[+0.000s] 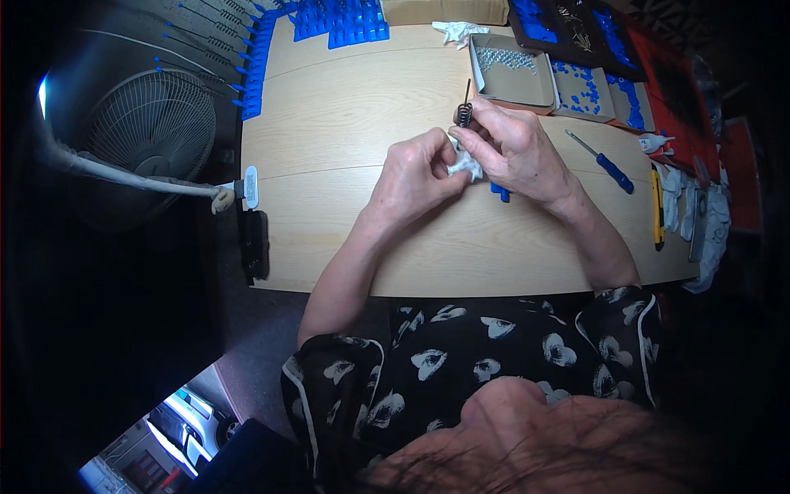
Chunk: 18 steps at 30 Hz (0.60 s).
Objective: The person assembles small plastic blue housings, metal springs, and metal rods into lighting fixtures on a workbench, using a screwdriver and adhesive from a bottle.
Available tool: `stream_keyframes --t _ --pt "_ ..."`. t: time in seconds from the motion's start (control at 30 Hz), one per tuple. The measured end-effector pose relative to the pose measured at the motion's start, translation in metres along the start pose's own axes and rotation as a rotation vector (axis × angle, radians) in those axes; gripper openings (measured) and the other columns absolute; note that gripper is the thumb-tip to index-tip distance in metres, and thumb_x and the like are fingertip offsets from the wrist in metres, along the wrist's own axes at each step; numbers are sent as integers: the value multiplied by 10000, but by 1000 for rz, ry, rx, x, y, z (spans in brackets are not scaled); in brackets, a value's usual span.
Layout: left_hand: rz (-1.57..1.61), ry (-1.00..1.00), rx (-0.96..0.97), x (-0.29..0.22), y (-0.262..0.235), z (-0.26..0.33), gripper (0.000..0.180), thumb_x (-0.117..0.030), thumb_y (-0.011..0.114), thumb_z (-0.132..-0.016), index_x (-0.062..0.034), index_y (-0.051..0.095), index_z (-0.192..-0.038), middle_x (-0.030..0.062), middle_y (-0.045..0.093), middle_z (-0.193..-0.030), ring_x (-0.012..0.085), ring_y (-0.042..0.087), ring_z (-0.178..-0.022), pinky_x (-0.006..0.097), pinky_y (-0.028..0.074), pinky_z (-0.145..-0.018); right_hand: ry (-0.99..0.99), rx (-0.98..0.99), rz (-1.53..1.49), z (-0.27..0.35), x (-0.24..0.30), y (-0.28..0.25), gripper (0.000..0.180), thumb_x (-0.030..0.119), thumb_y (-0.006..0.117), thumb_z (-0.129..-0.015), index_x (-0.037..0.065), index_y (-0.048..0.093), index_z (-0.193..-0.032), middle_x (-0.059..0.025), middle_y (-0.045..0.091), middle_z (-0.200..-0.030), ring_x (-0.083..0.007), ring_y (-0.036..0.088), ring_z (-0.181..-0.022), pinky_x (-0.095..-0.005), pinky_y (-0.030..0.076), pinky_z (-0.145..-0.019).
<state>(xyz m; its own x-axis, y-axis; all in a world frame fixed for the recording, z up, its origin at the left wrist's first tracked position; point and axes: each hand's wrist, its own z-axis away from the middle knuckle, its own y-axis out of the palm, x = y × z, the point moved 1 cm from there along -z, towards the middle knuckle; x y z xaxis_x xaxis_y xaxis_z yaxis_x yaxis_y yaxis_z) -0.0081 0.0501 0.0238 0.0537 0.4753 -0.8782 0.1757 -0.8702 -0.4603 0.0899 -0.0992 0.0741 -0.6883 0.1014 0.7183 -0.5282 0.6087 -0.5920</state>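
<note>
Upright above the right hand (514, 148), pinched in its fingertips, stands a coiled spring (466, 109); the left hand (415, 173) pinches white cloth (466, 166) just below.

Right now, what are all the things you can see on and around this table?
Table: one, light wood, centre.
Spring on a thin rod: one, dark, pinched in the right hand's fingers.
White cloth wad: one, between both hands.
Screwdriver: one, blue handle, right of the hands.
Utility knife: one, yellow, right table edge.
Tray of small silvery parts: one, grey, far side.
Tray of blue bits: one, beside it.
Blue plastic racks: several, far edge and left corner.
Crumpled white cloth: one, far edge.
Fan: one, white, left of the table.
Gloves: a pale pile, far right.
Left hand: one, on the cloth wad.
Right hand: one, holding the spring.
</note>
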Motion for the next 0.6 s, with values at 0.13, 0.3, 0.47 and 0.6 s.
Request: stream_keyframes --t 0.13,0.3,0.47,0.6 --pt "-11 -65 -105 5 4 -1 259 -88 825 -745 -7 580 -757 78 636 -638 129 634 -575 288 534 -556 9 -11 29 1 -2 1 128 67 651 -943 -28 566 -937 -155 615 -712 -296 665 -644 -400 499 -579" --pt "-12 -113 -54 2 0 -2 266 -94 822 -751 -6 571 -751 80 630 -630 116 632 -583 288 531 -556 22 -7 26 0 -1 1 130 64 656 -938 -30 567 -940 -156 615 -714 -298 661 -637 -400 496 -576" --pt "-1 -72 59 0 -13 0 238 -96 830 -761 -24 604 -780 35 650 -677 77 621 -605 264 515 -566 10 -4 30 -1 0 0 131 59 662 -936 -33 571 -953 -151 619 -712 -288 666 -640 -395 504 -575" --pt "-77 84 10 6 -6 -1 214 -44 797 -758 -26 589 -808 82 649 -710 150 640 -627 320 532 -584 -28 -2 29 -2 1 1 130 59 661 -939 -34 572 -959 -152 621 -712 -287 666 -641 -394 506 -577"
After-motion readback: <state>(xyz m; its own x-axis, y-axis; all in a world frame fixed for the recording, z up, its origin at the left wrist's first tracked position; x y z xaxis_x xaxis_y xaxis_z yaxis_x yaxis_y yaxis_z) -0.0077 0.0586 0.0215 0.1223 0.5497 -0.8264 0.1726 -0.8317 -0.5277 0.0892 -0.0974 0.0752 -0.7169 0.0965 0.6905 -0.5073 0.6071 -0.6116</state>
